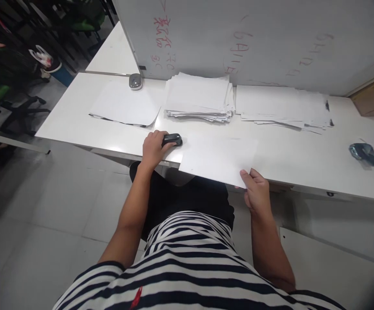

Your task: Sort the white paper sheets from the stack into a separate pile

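My left hand (154, 148) is wrapped round a black stapler (173, 139) that rests on the white desk near its front edge. My right hand (256, 189) pinches the near right corner of a white sheet of paper (217, 159), thumb on top and fingers below. The sheet lies partly on the desk and juts over the front edge. Its left end comes close to the stapler's nose; whether paper and stapler touch I cannot tell. Behind it sit a thick stack of paper (197, 94) and, further right, a lower stack (280, 105).
A few sheets (125, 103) with a dark edge lie at the left on the desk (67, 110). A rounded grey-and-white object (135, 81) stands behind them. A dark object in clear wrapping (366, 154) lies far right. A whiteboard (200, 38) with red writing rises behind.
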`<action>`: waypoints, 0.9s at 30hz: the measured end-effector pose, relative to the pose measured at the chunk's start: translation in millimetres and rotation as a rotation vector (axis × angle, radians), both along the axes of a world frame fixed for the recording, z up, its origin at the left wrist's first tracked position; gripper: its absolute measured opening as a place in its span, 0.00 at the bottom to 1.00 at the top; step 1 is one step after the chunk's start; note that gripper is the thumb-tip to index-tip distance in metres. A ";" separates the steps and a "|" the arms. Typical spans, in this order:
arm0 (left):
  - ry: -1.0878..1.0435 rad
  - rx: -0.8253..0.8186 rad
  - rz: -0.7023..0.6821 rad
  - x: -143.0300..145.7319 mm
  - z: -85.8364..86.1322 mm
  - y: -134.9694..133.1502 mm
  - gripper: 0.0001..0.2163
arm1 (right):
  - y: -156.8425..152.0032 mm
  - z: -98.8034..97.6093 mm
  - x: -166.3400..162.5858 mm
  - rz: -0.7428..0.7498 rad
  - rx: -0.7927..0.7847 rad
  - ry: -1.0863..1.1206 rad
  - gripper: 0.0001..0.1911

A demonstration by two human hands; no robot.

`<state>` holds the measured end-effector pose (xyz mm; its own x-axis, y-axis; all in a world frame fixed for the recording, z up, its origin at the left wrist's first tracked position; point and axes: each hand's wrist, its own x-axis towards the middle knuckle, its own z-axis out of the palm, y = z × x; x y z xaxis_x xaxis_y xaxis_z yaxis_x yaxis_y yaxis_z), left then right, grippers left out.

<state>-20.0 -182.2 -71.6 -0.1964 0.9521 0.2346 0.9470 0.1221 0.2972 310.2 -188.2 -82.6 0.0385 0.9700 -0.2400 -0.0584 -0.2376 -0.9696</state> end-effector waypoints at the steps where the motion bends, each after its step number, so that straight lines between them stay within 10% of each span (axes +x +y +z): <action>1: -0.005 -0.008 -0.024 -0.5 1.4 -1.5 0.17 | -0.6 0.8 -1.7 0.012 -0.010 0.015 0.14; 14: -0.103 -0.062 -0.135 -4.3 12.2 -6.4 0.17 | 1.5 -1.2 -33.7 0.230 -0.076 0.077 0.18; 27: -0.208 0.036 -0.270 18.5 87.1 35.0 0.16 | -9.9 -4.3 -43.2 0.373 -0.180 0.134 0.24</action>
